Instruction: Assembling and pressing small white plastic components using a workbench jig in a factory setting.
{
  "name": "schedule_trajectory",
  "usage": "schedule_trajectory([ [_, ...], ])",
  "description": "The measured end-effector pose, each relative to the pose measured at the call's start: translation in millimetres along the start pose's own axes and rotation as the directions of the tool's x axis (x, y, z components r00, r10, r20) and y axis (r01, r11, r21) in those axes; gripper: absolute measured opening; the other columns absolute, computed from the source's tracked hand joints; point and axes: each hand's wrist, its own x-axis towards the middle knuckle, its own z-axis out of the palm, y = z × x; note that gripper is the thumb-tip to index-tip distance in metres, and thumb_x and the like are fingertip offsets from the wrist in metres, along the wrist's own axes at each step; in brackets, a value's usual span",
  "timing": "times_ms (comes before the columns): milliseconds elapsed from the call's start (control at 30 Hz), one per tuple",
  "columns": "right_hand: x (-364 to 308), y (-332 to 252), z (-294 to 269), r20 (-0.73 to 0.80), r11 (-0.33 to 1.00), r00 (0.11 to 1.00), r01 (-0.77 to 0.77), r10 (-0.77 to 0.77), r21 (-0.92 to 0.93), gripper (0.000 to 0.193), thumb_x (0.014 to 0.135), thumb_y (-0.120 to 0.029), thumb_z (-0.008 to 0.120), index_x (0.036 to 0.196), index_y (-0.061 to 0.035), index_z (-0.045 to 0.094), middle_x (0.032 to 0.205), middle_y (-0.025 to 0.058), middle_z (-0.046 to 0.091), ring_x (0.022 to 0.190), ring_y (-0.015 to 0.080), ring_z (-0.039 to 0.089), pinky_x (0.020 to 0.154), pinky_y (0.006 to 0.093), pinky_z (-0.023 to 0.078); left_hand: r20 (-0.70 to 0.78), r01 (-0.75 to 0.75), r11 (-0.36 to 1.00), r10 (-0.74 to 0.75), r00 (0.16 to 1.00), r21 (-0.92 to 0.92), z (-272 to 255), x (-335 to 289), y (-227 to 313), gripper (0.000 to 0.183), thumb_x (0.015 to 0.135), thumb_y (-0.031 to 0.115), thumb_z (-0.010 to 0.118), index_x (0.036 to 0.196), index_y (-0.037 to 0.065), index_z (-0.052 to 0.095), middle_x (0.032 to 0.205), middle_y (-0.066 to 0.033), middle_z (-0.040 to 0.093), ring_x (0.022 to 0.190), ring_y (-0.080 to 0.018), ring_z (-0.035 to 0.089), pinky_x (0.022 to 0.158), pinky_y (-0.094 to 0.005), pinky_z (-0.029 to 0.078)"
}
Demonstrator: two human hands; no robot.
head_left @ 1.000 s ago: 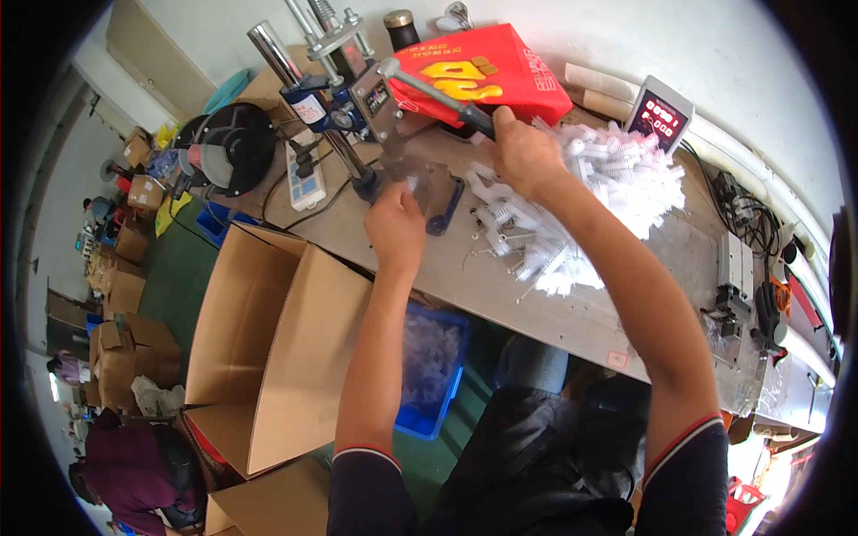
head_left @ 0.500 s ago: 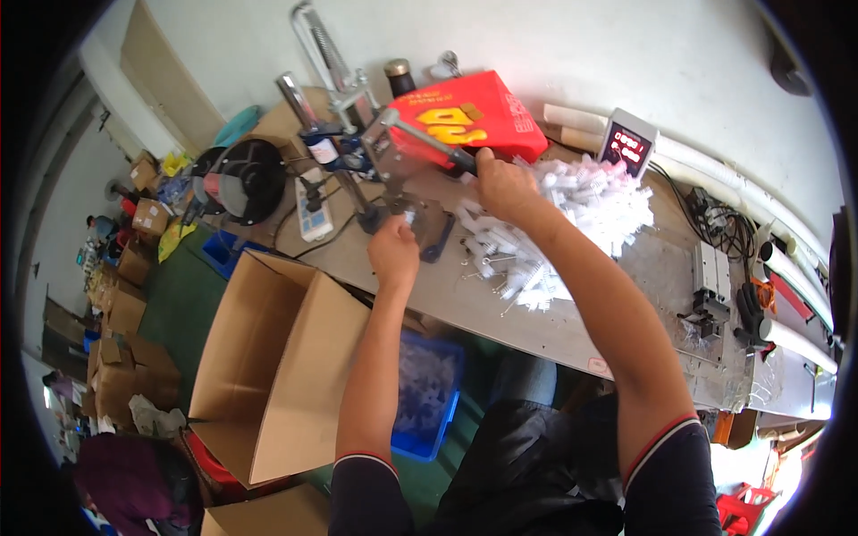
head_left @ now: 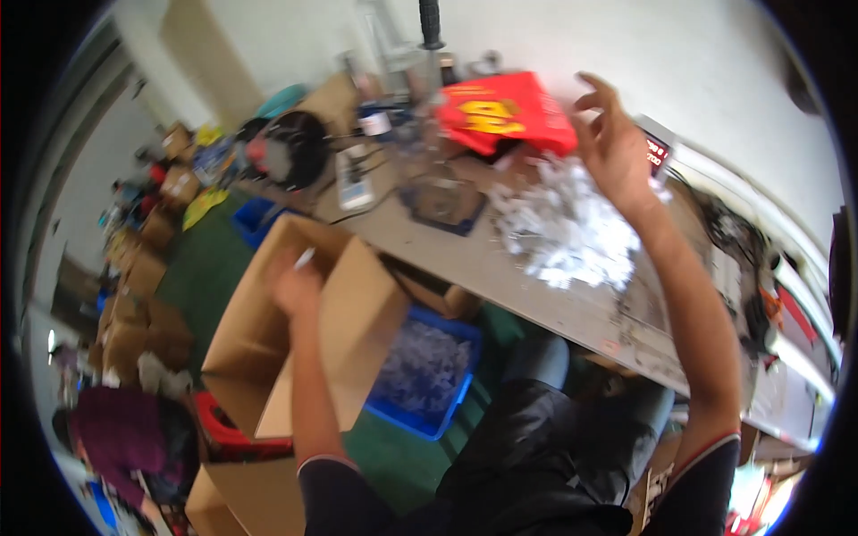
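My left hand (head_left: 293, 284) is inside the mouth of an open cardboard box (head_left: 344, 330), closed on a small white plastic piece (head_left: 305, 258); motion blurs its fingers. Raised over a heap of white plastic pieces (head_left: 567, 228), my right hand (head_left: 615, 152) is empty, its fingers bent and apart. Back on the bench stands a hand press, its black-gripped lever (head_left: 431, 25) upright and touched by neither hand. The press's dark base plate (head_left: 444, 207) sits left of the heap.
A red bag (head_left: 505, 112) lies behind the heap, beside a box with a red digital display (head_left: 657, 152). Below the bench edge is a blue bin (head_left: 438, 420) of translucent pieces. A power strip (head_left: 354, 183) and black fan (head_left: 286, 150) are at left. Another person (head_left: 130, 438) bends at lower left.
My right hand has let go of the lever and moved right; the lever has swung up. My left hand has gone from the press into the cardboard box. The view has shifted.
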Motion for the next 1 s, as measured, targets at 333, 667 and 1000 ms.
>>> schedule_trajectory([
  [333, -249.8, 52.6, -86.7, -0.061, 0.913, 0.92, -0.392, 0.387, -0.113, 0.004, 0.087, -0.003, 0.072, 0.09, -0.0032, 0.07, 0.082, 0.0113, 0.068, 0.068, 0.0256, 0.067, 0.062, 0.0338, 0.052, -0.109, -0.371, 0.886, 0.354, 0.929, -0.277, -63.6, -118.4, 100.9, 0.027, 0.086, 0.004, 0.07, 0.112, 0.01, 0.07, 0.114, -0.011, 0.067, 0.111, -0.0364, 0.06, 0.103, -0.0494, 0.042],
  [667, -248.0, 69.3, -45.5, 0.082, 0.866, 0.947, -0.247, 0.311, -0.435, 0.016, 0.084, -0.022, 0.074, 0.091, -0.0089, 0.071, 0.093, 0.0086, 0.069, 0.095, 0.0296, 0.067, 0.074, 0.0433, 0.056, 0.008, -0.269, 0.404, 0.566, 0.824, -0.874, -94.0, -156.8, 323.3, 0.075, 0.082, 0.025, 0.083, 0.147, 0.008, 0.049, 0.153, -0.0264, 0.036, 0.139, -0.046, 0.041, 0.113, -0.0522, 0.038],
  [1000, -231.1, 76.6, -58.7, 0.166, 0.799, 0.847, -0.386, 0.505, -0.461, 0.013, 0.082, -0.019, 0.065, 0.082, -0.0073, 0.069, 0.08, 0.0164, 0.071, 0.08, 0.0371, 0.07, 0.072, 0.0491, 0.056, 0.131, -0.151, 0.476, 0.508, 0.851, -0.866, -55.3, -176.0, 419.0, 0.089, 0.077, 0.02, 0.085, 0.153, 0.01, 0.041, 0.151, -0.0342, 0.033, 0.14, -0.0538, 0.035, 0.114, -0.0591, 0.033],
])
